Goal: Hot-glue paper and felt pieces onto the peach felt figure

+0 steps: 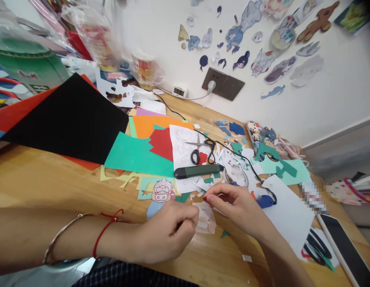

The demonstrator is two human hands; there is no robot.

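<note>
My left hand (169, 233) is curled with its fingers pinched together on the edge of a small pale paper cutout (206, 220) lying on the wooden table (38, 179). My right hand (237, 205) pinches the same cutout from the other side, fingers bent. A bangle and a red string sit on my left wrist. A cartoon pig sticker (163, 190) lies just beyond my left hand. A dark green craft knife (198, 171) rests across a white printed sheet (185, 153) behind my hands, with black-handled scissors (198, 149) further back.
Black (71, 115), orange, red and green paper sheets (134, 153) spread across the left. Paper scraps and a black cable litter the middle. A tablet (346, 247) lies at the right edge. A wall socket (222, 83) and stickers are on the wall. Bags and cups stand at back left.
</note>
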